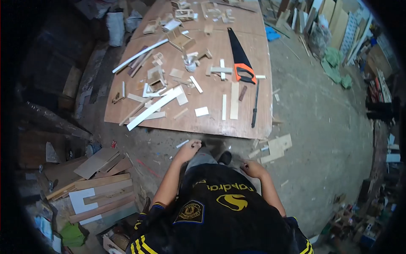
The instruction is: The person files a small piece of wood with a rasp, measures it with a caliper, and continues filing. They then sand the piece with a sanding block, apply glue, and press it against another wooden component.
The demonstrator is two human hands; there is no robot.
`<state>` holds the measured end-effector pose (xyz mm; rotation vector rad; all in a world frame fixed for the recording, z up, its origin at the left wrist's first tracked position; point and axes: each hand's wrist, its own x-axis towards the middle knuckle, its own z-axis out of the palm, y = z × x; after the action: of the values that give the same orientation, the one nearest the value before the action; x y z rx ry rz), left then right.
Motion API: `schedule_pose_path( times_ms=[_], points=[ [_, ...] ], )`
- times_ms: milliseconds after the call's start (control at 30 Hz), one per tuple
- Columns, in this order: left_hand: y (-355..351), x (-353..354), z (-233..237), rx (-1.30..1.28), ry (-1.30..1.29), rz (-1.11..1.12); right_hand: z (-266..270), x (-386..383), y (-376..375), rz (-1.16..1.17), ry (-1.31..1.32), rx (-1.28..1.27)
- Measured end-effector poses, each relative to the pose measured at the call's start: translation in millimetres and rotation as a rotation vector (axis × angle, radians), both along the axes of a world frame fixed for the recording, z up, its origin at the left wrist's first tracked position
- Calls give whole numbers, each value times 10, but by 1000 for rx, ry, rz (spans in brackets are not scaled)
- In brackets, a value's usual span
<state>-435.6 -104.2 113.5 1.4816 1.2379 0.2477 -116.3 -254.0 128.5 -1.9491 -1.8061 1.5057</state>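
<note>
Low in front of my legs, short of the table's near edge, hangs my left hand [190,149] with its fingers curled in and nothing visible in them. On the other side of my body my right hand [252,168] is also loosely closed, its fingertips partly out of sight, and I see no object in it. Neither hand touches the wooden table [186,120]. On the tabletop lie a hand saw [241,57] with an orange and black handle, a thin dark tool [255,106], a long white strip [154,108] and a pale wooden strip [234,101].
Small wooden frames [182,41], a small white container [190,64] and many offcuts cover the table's left and far parts. Stacked boards [101,186] lie on the floor at left. A flat wood piece [277,148] lies right of the table; planks [338,21] lean at far right.
</note>
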Motion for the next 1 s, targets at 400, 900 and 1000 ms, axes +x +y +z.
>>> schedule_pose_path(
  times_ms=[400, 900, 1000],
  points=[
    [735, 258, -101, 129, -13, -83, -23, 76, 430, -181, 90, -34],
    [1666, -381, -733, 544, 324, 23, -619, -483, 2307, -355, -430, 174],
    [1683, -465, -753, 759, 557, -104, -472, -646, 2476, -390, -514, 102]
  ],
)
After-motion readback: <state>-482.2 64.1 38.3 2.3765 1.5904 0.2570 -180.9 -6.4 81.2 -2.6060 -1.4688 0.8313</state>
